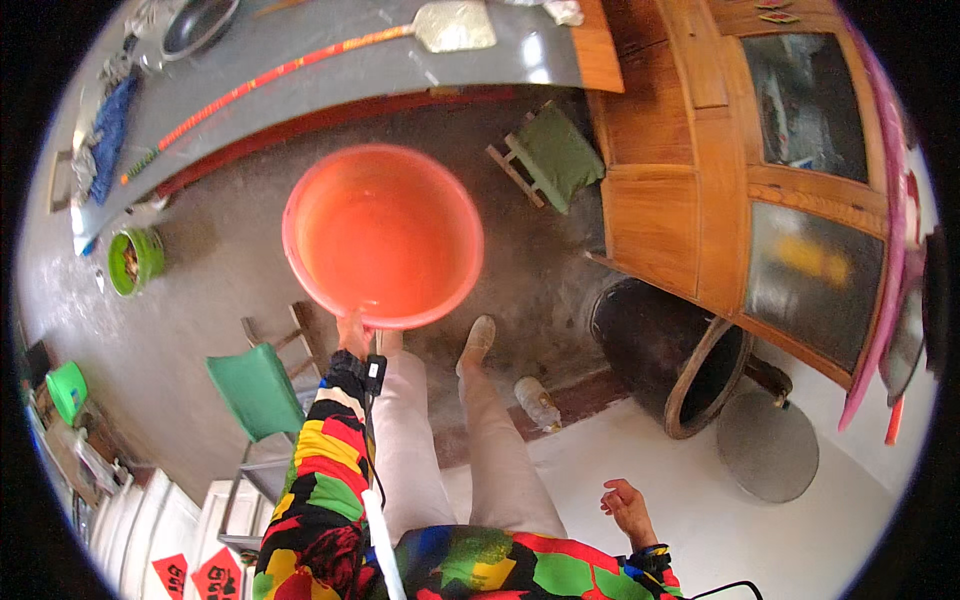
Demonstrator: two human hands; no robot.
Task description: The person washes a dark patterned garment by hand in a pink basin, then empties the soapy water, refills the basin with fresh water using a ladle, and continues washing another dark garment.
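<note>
A large orange-red plastic basin (pixel 386 232) is held out in front of me, its open side facing up. My left hand (pixel 355 335) grips its near rim, thumb over the edge; the fingers beneath are mostly hidden. The basin's inside looks bare apart from small light reflections. My right hand (pixel 627 510) hangs at my side with loosely bent fingers and holds nothing. Closest to it on the floor side are a pale bottle or jug (pixel 537 403) and a round grey lid (pixel 768 447).
A long-handled spatula-like tool (pixel 454 26) lies on the grey table (pixel 525 64). Green folding stools (pixel 559 156) stand right and left. A dark large jar (pixel 660 352) is beside the wooden cabinet (pixel 720 180). A green bucket (pixel 136 260) sits at left.
</note>
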